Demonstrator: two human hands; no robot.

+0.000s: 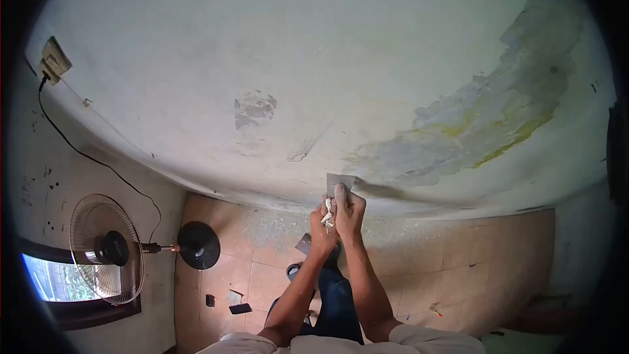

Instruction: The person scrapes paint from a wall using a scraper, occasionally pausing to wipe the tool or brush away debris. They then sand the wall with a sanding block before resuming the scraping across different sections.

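A scraper (341, 181) with a flat, wide metal blade is held up in front of me near the lower wall. My right hand (350, 216) is closed around it, thumb pressed along the blade's base. Closed beside it, my left hand (319, 231) also grips the scraper low down; its handle is hidden by the fingers. White curled paint flakes (327, 213) cling to the left hand. The wall (367, 46) ahead has a large bare grey patch (452, 137) with yellowish edges, plus a smaller peeled patch (255, 108) to the left.
A standing fan (108, 249) with a round black base (198, 245) is at left, its cord running up to a wall socket (54, 62). On the tiled floor (419, 275) lie a phone (240, 309), a small black object (209, 300) and paint debris (272, 229) along the wall.
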